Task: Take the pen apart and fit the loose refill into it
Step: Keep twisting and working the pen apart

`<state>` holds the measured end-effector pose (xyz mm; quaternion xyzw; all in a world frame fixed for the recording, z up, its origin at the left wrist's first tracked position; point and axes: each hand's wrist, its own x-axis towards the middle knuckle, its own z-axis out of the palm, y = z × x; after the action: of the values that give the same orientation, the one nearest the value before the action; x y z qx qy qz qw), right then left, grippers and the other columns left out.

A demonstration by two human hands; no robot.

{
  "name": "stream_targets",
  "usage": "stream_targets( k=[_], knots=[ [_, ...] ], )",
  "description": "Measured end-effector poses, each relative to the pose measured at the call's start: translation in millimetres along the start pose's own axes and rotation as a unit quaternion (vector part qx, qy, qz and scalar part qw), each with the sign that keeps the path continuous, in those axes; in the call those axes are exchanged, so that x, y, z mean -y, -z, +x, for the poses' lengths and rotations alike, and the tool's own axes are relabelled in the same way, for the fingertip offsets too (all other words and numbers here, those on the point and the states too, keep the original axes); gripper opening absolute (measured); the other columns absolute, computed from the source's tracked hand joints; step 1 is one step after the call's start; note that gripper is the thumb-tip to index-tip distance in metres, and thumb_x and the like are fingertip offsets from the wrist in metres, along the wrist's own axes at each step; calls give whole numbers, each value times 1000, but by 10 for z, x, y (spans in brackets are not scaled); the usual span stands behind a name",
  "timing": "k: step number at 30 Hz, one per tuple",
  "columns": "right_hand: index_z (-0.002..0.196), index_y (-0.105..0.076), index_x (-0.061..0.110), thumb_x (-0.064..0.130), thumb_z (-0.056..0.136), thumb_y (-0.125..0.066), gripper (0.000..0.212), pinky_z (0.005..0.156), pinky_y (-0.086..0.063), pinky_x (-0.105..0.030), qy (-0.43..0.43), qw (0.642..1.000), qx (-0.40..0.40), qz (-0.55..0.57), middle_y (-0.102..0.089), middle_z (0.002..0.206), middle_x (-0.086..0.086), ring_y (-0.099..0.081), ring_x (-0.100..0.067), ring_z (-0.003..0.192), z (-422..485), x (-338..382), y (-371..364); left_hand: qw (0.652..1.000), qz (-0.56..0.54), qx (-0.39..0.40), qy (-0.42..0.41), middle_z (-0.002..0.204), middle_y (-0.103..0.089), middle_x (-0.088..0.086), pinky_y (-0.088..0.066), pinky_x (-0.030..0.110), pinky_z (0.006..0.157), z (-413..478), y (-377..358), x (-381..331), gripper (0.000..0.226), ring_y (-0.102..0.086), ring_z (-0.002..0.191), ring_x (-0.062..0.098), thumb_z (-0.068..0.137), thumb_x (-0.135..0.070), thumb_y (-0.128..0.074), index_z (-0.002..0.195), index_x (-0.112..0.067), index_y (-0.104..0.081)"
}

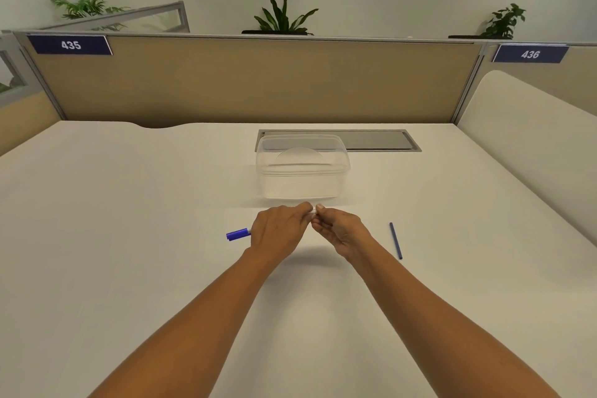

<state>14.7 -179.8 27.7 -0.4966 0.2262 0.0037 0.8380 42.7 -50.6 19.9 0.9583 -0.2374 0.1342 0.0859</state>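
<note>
A pen point(238, 234) with a blue cap sticks out to the left of my left hand point(278, 229), which is closed around its barrel. My right hand point(339, 227) meets the left one at the fingertips and pinches the pen's pale other end, a white bit showing between the fingers. Most of the barrel is hidden inside my left hand. The loose refill point(395, 240), a thin dark blue stick, lies on the white desk point(129, 236) to the right of my right hand, apart from it.
A clear plastic container point(302, 166) with a lid stands just beyond my hands. Behind it is a grey cable hatch point(381, 140) set in the desk. A tan partition point(226, 81) closes the far edge, and a white divider point(533, 126) rises on the right.
</note>
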Motion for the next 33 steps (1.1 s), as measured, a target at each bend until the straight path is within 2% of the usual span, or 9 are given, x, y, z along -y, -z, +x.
stream_targets(
  k=[3, 7, 9, 15, 18, 22, 26, 30, 33],
  knots=[
    [79, -64, -1, 10, 84, -64, 12, 57, -56, -13, -18, 995, 44, -83, -65, 74, -11, -65, -11, 62, 5, 71, 64, 1000, 9, 7, -2, 74, -63, 5, -30, 29, 54, -13, -8, 38, 32, -47, 60, 24, 96, -45, -27, 96, -24, -51],
    [98, -65, -7, 8, 84, -63, 20, 63, -56, -12, 4, 984, 89, -154, -67, 80, -10, -65, -14, 73, 8, 97, 117, 999, 5, 38, -22, 81, -66, 5, -37, 31, 59, 8, -9, 76, 35, -58, 70, 26, 95, -49, -26, 100, -28, -53],
    [98, -67, -3, 8, 85, -62, 18, 66, -56, -12, 18, 976, 111, -185, -68, 83, -10, -65, -14, 76, 9, 106, 128, 999, -2, 46, -22, 82, -67, 5, -36, 30, 59, 8, -5, 101, 35, -56, 69, 25, 95, -50, -26, 100, -29, -53],
    [88, -72, 5, 1, 86, -51, 21, 70, -56, -14, 74, 944, 148, -287, -70, 81, -11, -67, -11, 71, -10, 149, 167, 998, -29, 59, -20, 79, -67, 3, -30, 28, 56, -1, 15, 145, 39, -47, 63, 20, 93, -53, -27, 97, -28, -56],
    [94, -71, 1, 0, 85, -52, 21, 73, -57, -18, 104, 925, 138, -340, -69, 84, -16, -66, -16, 72, -1, 151, 176, 997, -31, 65, -22, 78, -66, 2, -31, 29, 56, 0, 19, 146, 40, -48, 64, 20, 92, -54, -27, 97, -29, -57],
    [91, -72, 2, 4, 81, -57, 18, 78, -57, -25, 132, 908, 112, -381, -69, 77, -13, -66, -15, 67, 12, 139, 165, 997, -32, 68, -25, 77, -66, 2, -32, 28, 55, 4, 7, 147, 39, -49, 63, 20, 93, -54, -27, 97, -29, -57],
    [80, -73, 7, 9, 75, -64, 11, 70, -56, -24, 146, 900, 65, -405, -68, 66, -6, -66, -12, 61, 16, 108, 133, 997, -25, 69, -27, 78, -66, 2, -35, 28, 57, 30, -15, 117, 36, -49, 63, 19, 94, -51, -28, 98, -29, -56],
    [65, -69, 15, 10, 72, -63, 10, 42, -42, -7, 162, 893, 21, -419, -65, 57, -1, -63, -8, 54, 1, 70, 93, 997, -17, 68, -28, 76, -63, 2, -37, 29, 57, 53, -18, 82, 31, -49, 63, 20, 96, -45, -30, 99, -28, -56],
    [64, -69, 10, 10, 70, -63, 9, 36, -36, -6, 176, 886, 0, -430, -60, 50, -1, -57, -10, 49, 6, 41, 72, 997, -4, 64, -33, 69, -52, -1, -34, 27, 55, 46, -18, 46, 31, -48, 60, 19, 96, -43, -30, 99, -27, -56]
  ],
)
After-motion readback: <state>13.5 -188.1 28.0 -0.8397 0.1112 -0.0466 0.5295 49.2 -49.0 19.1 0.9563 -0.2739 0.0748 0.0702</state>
